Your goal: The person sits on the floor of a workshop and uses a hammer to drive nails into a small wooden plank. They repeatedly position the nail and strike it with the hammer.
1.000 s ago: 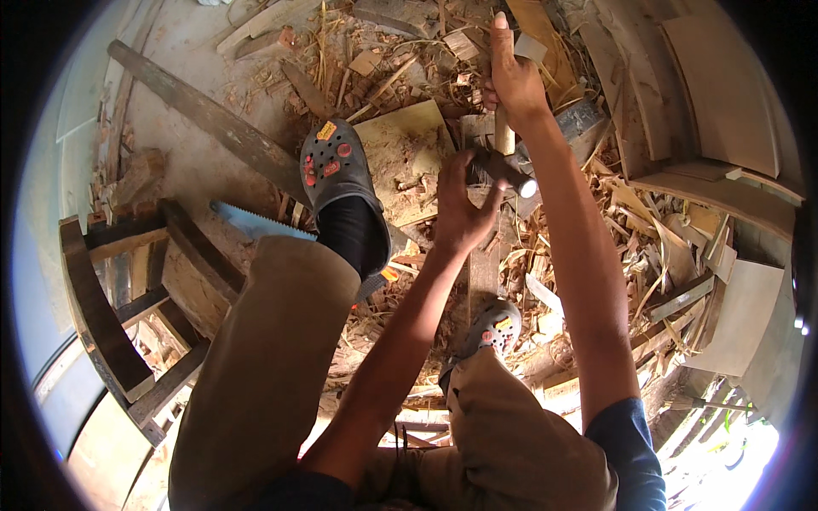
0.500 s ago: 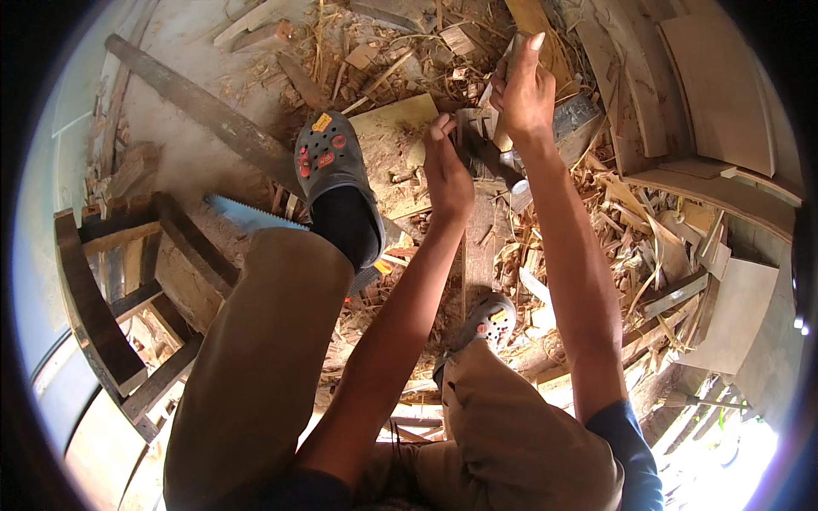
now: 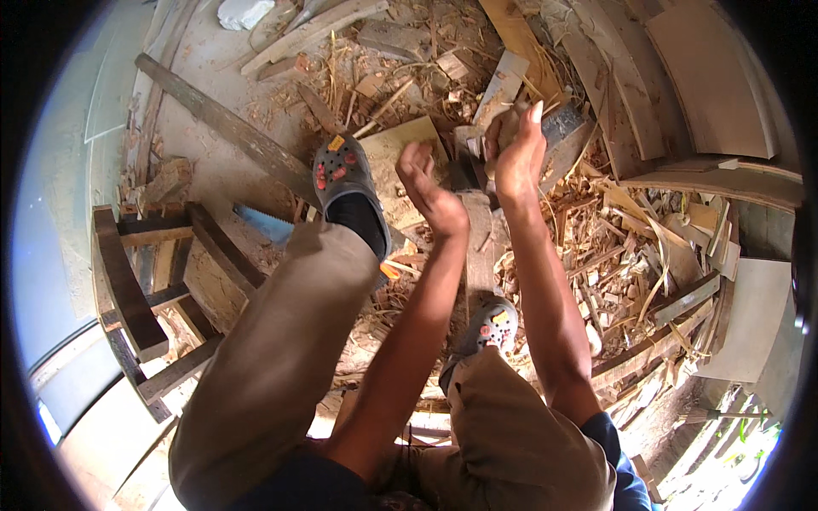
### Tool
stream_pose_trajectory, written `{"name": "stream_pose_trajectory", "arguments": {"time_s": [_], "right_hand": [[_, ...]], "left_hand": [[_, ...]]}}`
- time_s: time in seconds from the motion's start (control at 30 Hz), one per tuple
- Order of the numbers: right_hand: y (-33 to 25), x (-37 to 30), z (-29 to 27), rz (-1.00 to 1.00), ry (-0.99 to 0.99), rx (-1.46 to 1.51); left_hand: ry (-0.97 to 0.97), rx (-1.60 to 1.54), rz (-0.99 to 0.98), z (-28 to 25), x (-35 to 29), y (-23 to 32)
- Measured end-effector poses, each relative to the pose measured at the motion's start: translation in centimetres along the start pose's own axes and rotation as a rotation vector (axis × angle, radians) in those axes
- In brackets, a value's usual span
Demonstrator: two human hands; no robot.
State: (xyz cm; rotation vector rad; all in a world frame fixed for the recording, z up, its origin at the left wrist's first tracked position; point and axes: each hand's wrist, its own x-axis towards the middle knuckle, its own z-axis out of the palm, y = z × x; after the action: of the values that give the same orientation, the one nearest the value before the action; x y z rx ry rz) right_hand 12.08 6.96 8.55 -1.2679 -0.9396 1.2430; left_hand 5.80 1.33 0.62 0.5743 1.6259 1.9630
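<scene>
blue saw point(image 3: 264, 224), wooden frame point(image 3: 129, 285), pale board point(image 3: 745, 319)

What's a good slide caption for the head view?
Left hand and right hand above scattered wood chips, with a blue saw blade and dark wooden frame at left.

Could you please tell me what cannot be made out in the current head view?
All in the head view:
- Right hand: blur and the hand itself hide what, if anything, it grips.
- Left hand: blur obscures its exact finger pose.
- Dark object between the hands: shadow obscures its full shape.
- Blue saw: the left trouser leg hides its other end.
- Dark blue sleeve: cut off by the lower edge.
</scene>
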Motion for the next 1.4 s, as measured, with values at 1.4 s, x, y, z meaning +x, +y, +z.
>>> {"name": "stream_pose_trajectory", "arguments": {"time_s": [1.4], "right_hand": [[1.2,0.7,-1.6,-0.001,-0.05,-0.246]], "left_hand": [[-0.495,-0.072,-0.342,4.6,-0.4,0.1]]}}
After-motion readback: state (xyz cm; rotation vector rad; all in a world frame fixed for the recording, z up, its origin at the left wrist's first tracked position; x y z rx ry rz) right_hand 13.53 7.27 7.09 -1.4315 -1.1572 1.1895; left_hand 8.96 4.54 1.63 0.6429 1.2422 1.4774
